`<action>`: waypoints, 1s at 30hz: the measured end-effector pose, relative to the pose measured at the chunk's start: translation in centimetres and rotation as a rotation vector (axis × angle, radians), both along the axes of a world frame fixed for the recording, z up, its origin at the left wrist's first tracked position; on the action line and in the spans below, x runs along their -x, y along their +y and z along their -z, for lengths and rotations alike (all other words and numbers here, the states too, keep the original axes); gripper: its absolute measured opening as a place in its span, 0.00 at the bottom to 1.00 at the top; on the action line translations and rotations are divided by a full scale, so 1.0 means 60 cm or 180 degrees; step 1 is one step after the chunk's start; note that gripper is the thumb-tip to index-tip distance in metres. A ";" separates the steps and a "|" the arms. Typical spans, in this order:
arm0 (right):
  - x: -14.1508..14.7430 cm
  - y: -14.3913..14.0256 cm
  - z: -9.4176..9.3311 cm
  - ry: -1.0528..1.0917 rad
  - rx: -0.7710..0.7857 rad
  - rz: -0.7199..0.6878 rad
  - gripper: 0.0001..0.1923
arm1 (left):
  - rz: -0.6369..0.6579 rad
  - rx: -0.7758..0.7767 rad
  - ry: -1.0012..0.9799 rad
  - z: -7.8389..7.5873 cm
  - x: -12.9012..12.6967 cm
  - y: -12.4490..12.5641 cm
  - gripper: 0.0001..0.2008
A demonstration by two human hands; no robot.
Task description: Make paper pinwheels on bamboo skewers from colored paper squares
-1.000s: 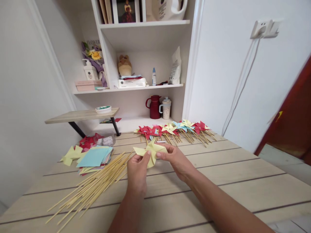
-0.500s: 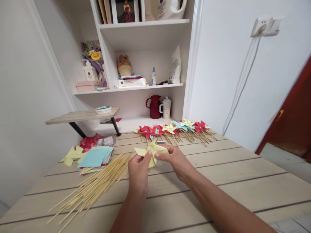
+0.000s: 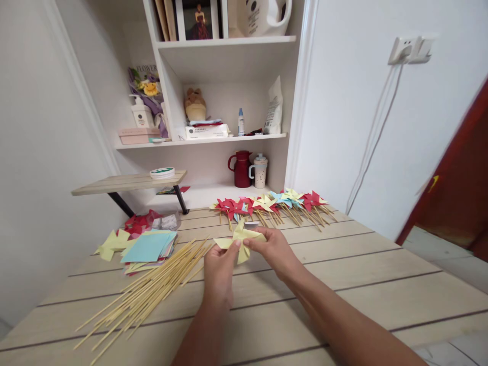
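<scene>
Pinching a yellow paper pinwheel [image 3: 241, 237] from both sides in the head view, the left hand [image 3: 219, 268] and right hand [image 3: 275, 250] hold it just above the wooden table [image 3: 381, 284], fingertips closed on its folded centre. At nine o'clock from the hands lies a loose bundle of bamboo sticks [image 3: 152, 290]; at ten o'clock, a stack of coloured paper squares [image 3: 148, 247]. At twelve o'clock, a row of finished pinwheels [image 3: 270, 203] rests along the table's far edge.
</scene>
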State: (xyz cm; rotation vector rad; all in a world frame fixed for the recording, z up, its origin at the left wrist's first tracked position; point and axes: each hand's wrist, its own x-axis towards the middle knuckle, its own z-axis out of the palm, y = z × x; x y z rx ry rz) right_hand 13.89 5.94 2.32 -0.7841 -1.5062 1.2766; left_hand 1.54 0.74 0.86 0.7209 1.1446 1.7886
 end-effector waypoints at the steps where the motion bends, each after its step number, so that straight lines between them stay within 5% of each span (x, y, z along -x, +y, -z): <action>1: -0.002 0.003 0.001 -0.0102 -0.0054 0.0039 0.09 | 0.0040 0.0031 0.0059 -0.001 0.004 0.000 0.17; 7: -0.013 0.016 0.003 -0.0759 -0.0521 0.0469 0.11 | -0.0069 0.0081 0.0937 -0.007 0.033 0.003 0.32; 12: -0.016 0.012 0.002 -0.0977 -0.1252 0.0690 0.06 | -0.0385 -0.0150 0.2101 0.003 0.041 0.012 0.19; 17: -0.014 0.005 -0.005 -0.1110 -0.1571 0.0511 0.05 | -0.0484 -0.0217 0.2179 0.008 0.046 0.016 0.10; 23: -0.013 0.008 -0.001 -0.1121 -0.1603 0.0499 0.05 | -0.0130 -0.0298 0.2237 0.001 0.046 0.013 0.04; 30: -0.013 0.007 -0.001 -0.1142 -0.1537 0.0476 0.06 | -0.0424 -0.0406 0.2364 -0.010 0.039 0.011 0.02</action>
